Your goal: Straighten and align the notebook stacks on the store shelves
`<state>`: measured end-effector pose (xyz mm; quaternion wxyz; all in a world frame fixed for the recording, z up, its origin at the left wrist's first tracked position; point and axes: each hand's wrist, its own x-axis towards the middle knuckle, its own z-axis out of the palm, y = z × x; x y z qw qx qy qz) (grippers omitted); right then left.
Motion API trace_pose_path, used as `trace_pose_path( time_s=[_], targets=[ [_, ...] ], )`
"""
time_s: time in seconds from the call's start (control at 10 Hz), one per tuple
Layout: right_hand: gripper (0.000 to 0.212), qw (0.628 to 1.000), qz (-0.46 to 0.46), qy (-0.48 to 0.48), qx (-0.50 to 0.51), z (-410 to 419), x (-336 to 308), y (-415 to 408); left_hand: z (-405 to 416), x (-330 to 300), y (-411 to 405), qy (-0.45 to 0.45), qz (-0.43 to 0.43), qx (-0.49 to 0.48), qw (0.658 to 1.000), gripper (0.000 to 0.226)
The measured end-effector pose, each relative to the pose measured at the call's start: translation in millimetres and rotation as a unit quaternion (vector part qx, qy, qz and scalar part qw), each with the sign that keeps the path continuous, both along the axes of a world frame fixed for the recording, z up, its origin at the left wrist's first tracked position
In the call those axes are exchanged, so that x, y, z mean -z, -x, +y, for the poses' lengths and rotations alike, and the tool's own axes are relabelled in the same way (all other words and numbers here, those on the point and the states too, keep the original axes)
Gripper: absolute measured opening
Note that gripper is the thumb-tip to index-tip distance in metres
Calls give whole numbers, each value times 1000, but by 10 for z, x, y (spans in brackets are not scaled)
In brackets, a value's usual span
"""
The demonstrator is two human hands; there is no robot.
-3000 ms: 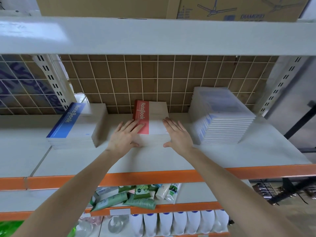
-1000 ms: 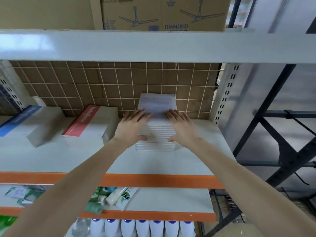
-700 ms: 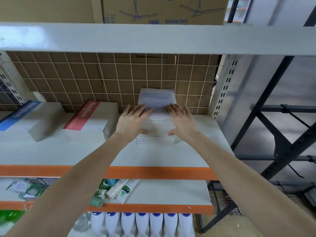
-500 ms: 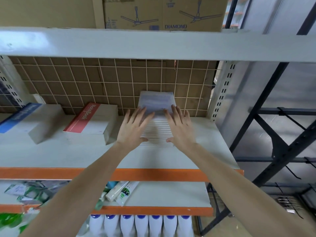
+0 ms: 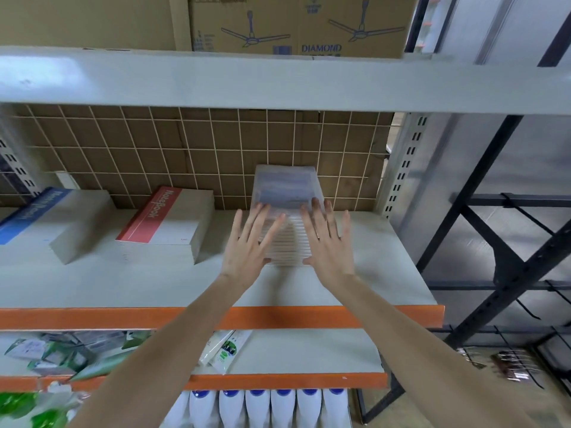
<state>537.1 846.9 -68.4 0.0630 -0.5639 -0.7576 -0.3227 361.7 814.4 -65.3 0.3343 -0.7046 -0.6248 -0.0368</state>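
Blue stack (image 5: 46, 217): far left of the shelf (image 5: 386, 273), top cover with a blue strip reading "NoteBook"; it sits askew to the shelf edge.
Red stack (image 5: 167, 220): just right of the blue one, red strip with white "NoteBook" lettering, also turned at a slant.
Left hand (image 5: 250, 242): fingers straight and spread, laid against the left front corner of the wrapped stack; it grasps nothing.
Wrapped stack (image 5: 285, 193): a tall pile of notebooks in clear film, standing against the wire grid (image 5: 185, 149) at the back, between the two hands; its cover print is too blurred to read.
Right hand (image 5: 327, 239): fingers straight and fanned, flat against the right front side of the same stack, thumb near its lower corner.
Carton (image 5: 296, 23): on the top shelf, printed with ceiling-fan drawings and the word "DIAMOND".
Lower shelf: green-and-white tubes (image 5: 225, 350) whose writing is unreadable, with a row of white bottles (image 5: 268, 409) with blue caps beneath.
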Motion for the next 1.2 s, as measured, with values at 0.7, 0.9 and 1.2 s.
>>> trace_pose_path(
  time_s=[0.7,0.9,1.2],
  targets=[
    [132,996,1,-83,-32,11,291,3,41,342,88,-34,33,30,998,119],
    [136,997,-11,-77,-26,56,343,-4,14,337,39,-43,19,7,999,115],
    [122,990,95,-74,-74,-70,280,75,-362,270,66,-48,-68,38,996,87]
  ],
)
